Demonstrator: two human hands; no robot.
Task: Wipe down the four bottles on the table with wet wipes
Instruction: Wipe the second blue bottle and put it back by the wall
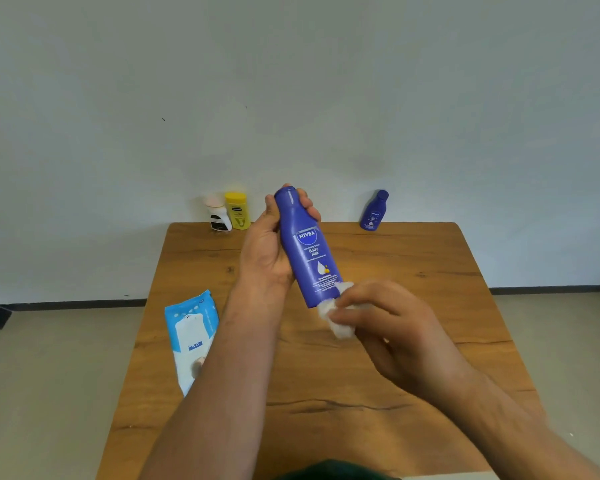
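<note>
Working above the wooden table [413, 258], beside the wipes pack [191, 334] at its left edge. Gripping the large blue bottle [309, 251], tilted in the air, near its cap in the curled left hand [265, 251]. Pinching, with the right hand [395, 323], a wet wipe [342, 329] (crumpled, white) against the bottle's base.

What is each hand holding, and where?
The left hand grips the large Nivea bottle near its cap end; the right hand pinches a crumpled wet wipe against its base.
</note>
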